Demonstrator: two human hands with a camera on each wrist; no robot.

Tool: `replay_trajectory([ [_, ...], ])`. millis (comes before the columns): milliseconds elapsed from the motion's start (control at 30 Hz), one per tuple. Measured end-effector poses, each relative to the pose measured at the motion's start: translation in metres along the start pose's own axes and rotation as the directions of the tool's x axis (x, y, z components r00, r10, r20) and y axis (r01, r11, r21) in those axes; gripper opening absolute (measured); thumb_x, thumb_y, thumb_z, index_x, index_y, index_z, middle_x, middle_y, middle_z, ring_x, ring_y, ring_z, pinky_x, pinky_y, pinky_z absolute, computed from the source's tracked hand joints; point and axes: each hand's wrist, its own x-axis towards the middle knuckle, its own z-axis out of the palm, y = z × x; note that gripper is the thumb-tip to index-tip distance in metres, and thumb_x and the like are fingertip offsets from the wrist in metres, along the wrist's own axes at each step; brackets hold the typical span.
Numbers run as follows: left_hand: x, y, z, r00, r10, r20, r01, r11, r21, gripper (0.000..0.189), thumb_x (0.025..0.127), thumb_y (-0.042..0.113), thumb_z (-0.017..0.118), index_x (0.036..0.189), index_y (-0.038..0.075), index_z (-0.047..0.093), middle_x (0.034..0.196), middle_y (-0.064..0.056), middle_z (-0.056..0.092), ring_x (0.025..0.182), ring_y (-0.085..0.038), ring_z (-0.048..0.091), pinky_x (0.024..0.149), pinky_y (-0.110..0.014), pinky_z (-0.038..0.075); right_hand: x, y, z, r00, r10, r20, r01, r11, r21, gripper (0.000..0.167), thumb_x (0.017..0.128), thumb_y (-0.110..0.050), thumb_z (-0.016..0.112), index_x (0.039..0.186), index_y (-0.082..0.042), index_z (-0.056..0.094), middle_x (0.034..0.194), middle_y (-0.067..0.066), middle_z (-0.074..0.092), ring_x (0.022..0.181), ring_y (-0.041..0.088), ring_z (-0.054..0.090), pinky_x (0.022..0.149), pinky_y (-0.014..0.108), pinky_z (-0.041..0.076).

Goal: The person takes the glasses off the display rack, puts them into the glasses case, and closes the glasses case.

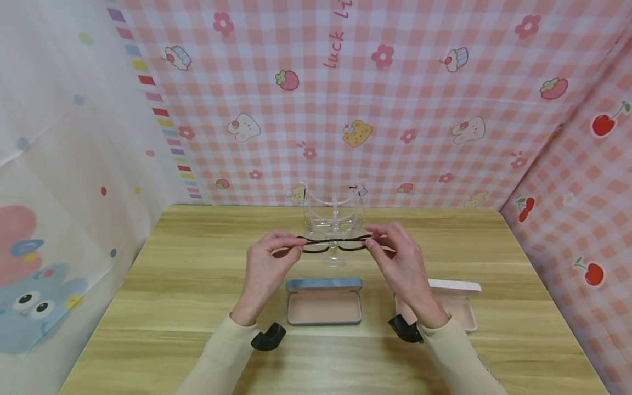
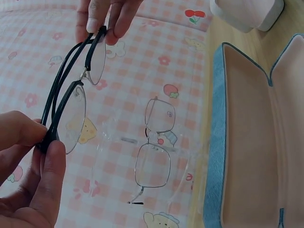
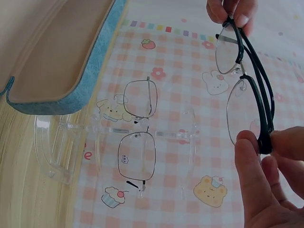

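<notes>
Eyeglasses with black brow bars [image 1: 333, 240] are held level between both hands, and their dark temples look folded behind the lenses in the wrist views. The left hand [image 1: 271, 263] pinches one end of the frame between thumb and fingers. At the opposite end, the right hand [image 1: 402, 266] has its thumb and fingers on the frame's corner. Just behind is a clear display stand [image 1: 335, 211] bearing thin metal-rimmed glasses [image 3: 155, 154]. In front of the held pair lies an opened blue glasses case [image 1: 324, 284] with a pale lining and nothing inside.
An opened white case [image 1: 455, 286] sits at the right, partly hidden by the right wrist. A wooden table [image 1: 197, 285] carries everything. Checked pink cloth [image 1: 316, 109] hangs behind the table, with more cloth at both sides. Black wrist devices [image 1: 269, 337] are worn under the forearms.
</notes>
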Motion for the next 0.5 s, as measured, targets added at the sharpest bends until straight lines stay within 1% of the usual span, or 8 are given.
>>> replay_trajectory([
  [100, 0.0, -0.002, -0.001, 1.0, 0.004, 0.004, -0.004, 1.0, -0.021, 0.014, 0.088, -0.001, 0.073, 0.097, 0.005, 0.083, 0.103, -0.008, 0.072, 0.1, -0.021, 0.067, 0.087, -0.039, 0.062, 0.0, 0.0, -0.002, 0.999, 0.033, 0.033, -0.033, 0.999, -0.001, 0.024, 0.098, -0.001, 0.069, 0.122, 0.0, 0.072, 0.117, 0.013, 0.06, 0.103, 0.029, 0.072, 0.083, 0.024, 0.06],
  [233, -0.002, -0.005, -0.004, 1.0, 0.003, 0.021, -0.001, 0.996, -0.088, 0.013, 0.09, -0.001, 0.074, 0.1, 0.003, 0.082, 0.105, -0.009, 0.072, 0.1, -0.019, 0.067, 0.087, -0.036, 0.062, 0.0, 0.0, -0.004, 0.996, 0.066, 0.062, -0.065, 0.998, -0.016, 0.019, 0.1, -0.007, 0.069, 0.117, -0.002, 0.075, 0.124, 0.009, 0.06, 0.106, 0.025, 0.069, 0.085, 0.024, 0.059],
  [333, -0.004, -0.008, -0.007, 0.999, -0.013, 0.052, 0.021, 0.988, -0.156, 0.014, 0.09, -0.002, 0.075, 0.102, 0.001, 0.081, 0.108, -0.011, 0.071, 0.1, -0.02, 0.068, 0.087, -0.032, 0.061, -0.001, 0.0, -0.004, 0.994, 0.081, 0.071, -0.081, 0.997, 0.005, 0.017, 0.1, -0.007, 0.07, 0.114, -0.003, 0.077, 0.122, 0.008, 0.064, 0.106, 0.021, 0.067, 0.086, 0.023, 0.059],
  [400, -0.007, -0.01, -0.01, 0.996, -0.031, 0.084, 0.047, 0.979, -0.2, 0.015, 0.09, -0.003, 0.075, 0.104, 0.0, 0.08, 0.111, -0.012, 0.07, 0.101, -0.021, 0.068, 0.088, -0.031, 0.061, -0.002, 0.002, -0.004, 0.993, 0.094, 0.078, -0.097, 0.995, 0.033, 0.016, 0.099, -0.006, 0.069, 0.113, -0.003, 0.076, 0.119, 0.009, 0.065, 0.104, 0.019, 0.068, 0.085, 0.023, 0.059],
  [500, -0.011, -0.013, -0.015, 0.989, -0.062, 0.137, 0.092, 0.969, -0.23, 0.019, 0.089, -0.004, 0.075, 0.108, 0.001, 0.078, 0.114, -0.012, 0.068, 0.104, -0.023, 0.068, 0.091, -0.032, 0.06, -0.004, 0.003, -0.004, 0.988, 0.121, 0.098, -0.129, 0.988, 0.082, 0.014, 0.099, -0.004, 0.068, 0.112, -0.001, 0.075, 0.115, 0.011, 0.065, 0.098, 0.017, 0.07, 0.085, 0.024, 0.06],
])
